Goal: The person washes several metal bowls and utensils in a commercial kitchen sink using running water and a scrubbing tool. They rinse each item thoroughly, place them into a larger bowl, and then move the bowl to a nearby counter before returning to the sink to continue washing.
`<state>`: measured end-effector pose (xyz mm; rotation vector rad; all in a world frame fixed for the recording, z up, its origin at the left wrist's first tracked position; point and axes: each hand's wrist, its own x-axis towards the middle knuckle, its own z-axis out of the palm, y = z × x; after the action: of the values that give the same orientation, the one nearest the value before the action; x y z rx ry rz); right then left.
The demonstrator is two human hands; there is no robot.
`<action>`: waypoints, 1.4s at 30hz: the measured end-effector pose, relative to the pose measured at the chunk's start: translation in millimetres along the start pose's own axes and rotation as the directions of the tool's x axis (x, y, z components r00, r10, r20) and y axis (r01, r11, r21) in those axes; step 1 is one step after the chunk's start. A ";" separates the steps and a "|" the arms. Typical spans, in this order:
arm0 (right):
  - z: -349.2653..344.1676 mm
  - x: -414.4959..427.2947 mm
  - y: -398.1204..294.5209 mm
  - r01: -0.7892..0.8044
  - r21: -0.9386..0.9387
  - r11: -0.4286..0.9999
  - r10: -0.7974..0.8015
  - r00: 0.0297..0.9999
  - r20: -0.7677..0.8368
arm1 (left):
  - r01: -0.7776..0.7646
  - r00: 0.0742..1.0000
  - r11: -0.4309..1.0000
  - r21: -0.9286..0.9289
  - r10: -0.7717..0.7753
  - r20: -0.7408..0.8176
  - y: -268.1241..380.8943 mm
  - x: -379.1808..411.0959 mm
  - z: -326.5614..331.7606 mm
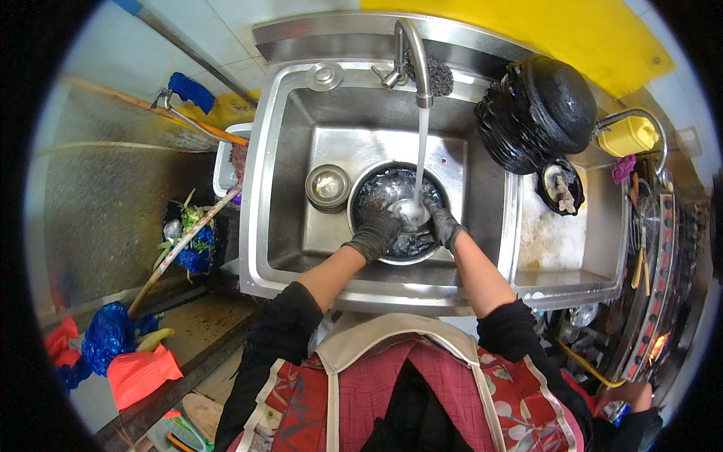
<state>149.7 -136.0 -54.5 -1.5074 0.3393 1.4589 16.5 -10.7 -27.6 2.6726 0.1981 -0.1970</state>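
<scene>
In the left basin of a stainless steel sink (390, 299), a round metal bowl (353, 209) full of water stands under the running faucet (422, 68). My left hand (377, 229), in a dark glove, holds the left side of a small metal dish (410, 213) in that bowl. On the dish's right side is my right hand (443, 221), gloved as well. The stream falls onto the dish. To the left of the bowl stands a stack of small metal dishes (327, 188). Water and glare partly hide my fingertips.
Stacked black bowls (542, 113) lean at the sink's back right. A black bowl (560, 186) with a pale scrap sits in the foamy right basin (548, 243). A scouring pad (439, 76) lies behind the faucet. At far right is a stove (655, 282); below it shows another person's arm (635, 395).
</scene>
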 end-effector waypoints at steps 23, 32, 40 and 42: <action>-7.7 25.9 72.5 0.263 -0.774 -0.576 -0.244 0.848 0.470 | 0.148 0.961 0.938 -0.315 -0.212 -0.179 -57.4 -34.9 9.9; 0.4 10.8 76.7 0.289 -0.791 -0.540 -0.270 0.830 0.488 | 0.599 0.801 0.774 -0.205 -0.571 0.182 -65.7 45.7 148.8; 14.3 2.5 76.0 0.450 -0.865 -0.221 -0.255 0.830 0.497 | 0.775 0.556 0.632 -0.002 -0.680 0.479 -26.0 74.4 125.6; 10.9 -11.8 64.4 0.475 -0.851 -0.223 -0.137 0.849 0.510 | 0.777 0.547 0.630 0.014 -0.685 0.482 -37.0 74.6 146.7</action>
<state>91.5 -163.8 -70.1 -2.2143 -1.7827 1.3154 67.7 -35.5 -186.5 2.0837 1.1363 -0.9912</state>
